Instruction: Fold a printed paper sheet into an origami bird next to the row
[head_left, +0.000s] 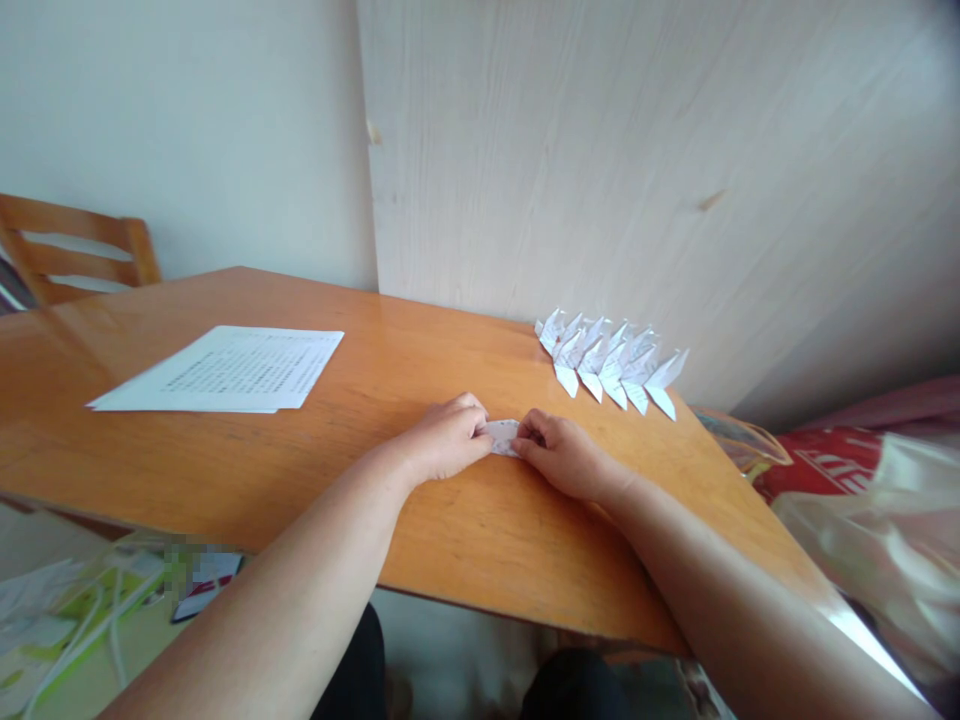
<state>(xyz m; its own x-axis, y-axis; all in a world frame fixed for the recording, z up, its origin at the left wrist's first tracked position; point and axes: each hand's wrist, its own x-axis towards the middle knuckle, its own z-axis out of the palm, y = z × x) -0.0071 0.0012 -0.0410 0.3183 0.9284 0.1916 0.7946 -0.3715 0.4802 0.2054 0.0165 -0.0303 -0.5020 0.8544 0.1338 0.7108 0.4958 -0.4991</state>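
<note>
My left hand (448,437) and my right hand (564,455) rest on the orange wooden table (225,470), fingers curled and pinched on a small folded piece of white paper (503,436) that lies between them on the tabletop. Only a narrow strip of the paper shows between the fingertips. Beyond the right hand, a row of several finished folded paper pieces (611,362) with pointed tips lies near the table's far edge, against the pale wood panel.
A stack of printed sheets (225,368) lies at the left of the table. A wooden chair (71,248) stands at the far left. Plastic bags (862,490) sit to the right, and papers and cables (82,610) lie below the near edge.
</note>
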